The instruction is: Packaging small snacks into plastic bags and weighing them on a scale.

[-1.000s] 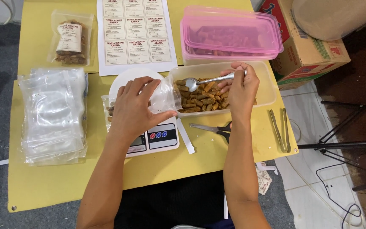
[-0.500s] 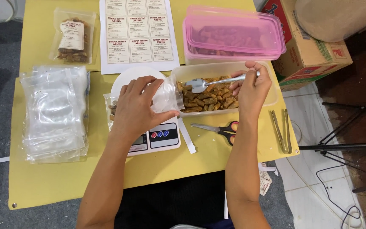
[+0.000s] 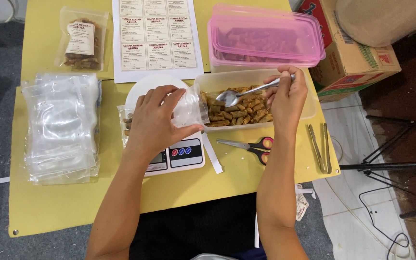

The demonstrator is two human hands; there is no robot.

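I see stack of clear bags (image 3: 61,127) at 9 o'clock on yellow table (image 3: 73,202). Left hand (image 3: 155,120) over white scale (image 3: 181,156), fingers pinched on clear pouch (image 3: 188,108), mouth tilted toward 3 o'clock. Right hand (image 3: 287,98) fingers closed round spoon (image 3: 246,92), bowl over brown snack rolls (image 3: 239,110) in clear tub (image 3: 309,103). Scissors (image 3: 249,145) at 6 o'clock of tub, tongs (image 3: 321,147) further toward 3.

Scissors (image 3: 249,146) + tongs (image 3: 320,147) nr table edge; pink lidded box (image 3: 266,41); label sheet (image 3: 156,38).
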